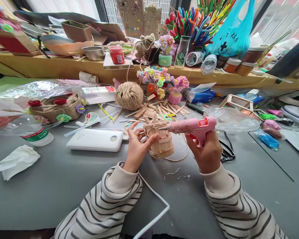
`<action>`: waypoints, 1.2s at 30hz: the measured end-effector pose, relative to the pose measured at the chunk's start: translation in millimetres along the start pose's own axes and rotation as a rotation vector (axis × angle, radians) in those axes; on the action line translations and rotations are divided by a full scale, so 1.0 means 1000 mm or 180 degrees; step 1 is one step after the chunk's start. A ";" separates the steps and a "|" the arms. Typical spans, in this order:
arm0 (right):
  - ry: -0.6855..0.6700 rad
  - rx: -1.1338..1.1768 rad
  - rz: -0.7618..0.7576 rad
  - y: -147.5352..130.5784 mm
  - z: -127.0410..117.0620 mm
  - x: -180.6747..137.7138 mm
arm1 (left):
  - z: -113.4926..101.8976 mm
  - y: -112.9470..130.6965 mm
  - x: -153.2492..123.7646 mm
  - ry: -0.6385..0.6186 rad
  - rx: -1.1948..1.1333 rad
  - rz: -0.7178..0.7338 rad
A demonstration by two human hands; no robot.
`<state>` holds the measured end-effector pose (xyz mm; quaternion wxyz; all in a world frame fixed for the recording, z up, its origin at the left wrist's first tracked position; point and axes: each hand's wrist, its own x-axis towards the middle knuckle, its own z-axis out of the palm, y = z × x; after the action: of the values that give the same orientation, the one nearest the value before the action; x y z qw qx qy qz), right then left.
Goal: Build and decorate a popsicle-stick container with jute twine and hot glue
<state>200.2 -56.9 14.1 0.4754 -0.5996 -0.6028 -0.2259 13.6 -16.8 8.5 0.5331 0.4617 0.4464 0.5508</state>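
My left hand (137,146) grips the left side of a small basket (164,146) made of wooden sticks, with twine wound around its top and bottom. Wrapped around the handle of a pink hot glue gun (193,127) is my right hand (206,151). The gun's nozzle points left at the basket's upper front, at or very near its surface; whether it touches I cannot tell. A strand of twine (180,159) trails from the basket's base onto the grey table.
Behind the basket lie loose wooden sticks (161,108) and a ball of twine (129,95). A white power bank (94,140) is left of my left hand, its white cable (156,196) running forward. Plastic wrap (234,119) and black-framed glasses (228,151) lie to the right.
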 end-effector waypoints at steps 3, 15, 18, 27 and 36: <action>-0.0027 0.0005 0.0008 0.000 0.000 -0.001 | 0.001 0.000 0.000 0.0016 0.0010 -0.0020; -0.0202 0.0444 0.0930 -0.001 -0.009 0.010 | -0.003 0.000 0.003 0.0021 -0.0041 -0.0054; -0.0347 0.0783 0.1594 0.005 -0.013 0.016 | -0.005 0.000 0.004 0.0063 0.0115 0.0289; -0.0478 0.2475 0.2620 0.028 -0.022 0.024 | -0.018 -0.008 0.010 -0.0243 0.1260 0.1518; -0.0617 0.2831 0.2799 0.025 -0.028 0.028 | -0.008 0.053 -0.031 0.0500 0.2331 0.2760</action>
<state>236.7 -62.2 43.4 0.6708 -0.5542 -0.3766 0.3180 -3.8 -49.7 58.4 0.0289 0.7149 0.4161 0.5612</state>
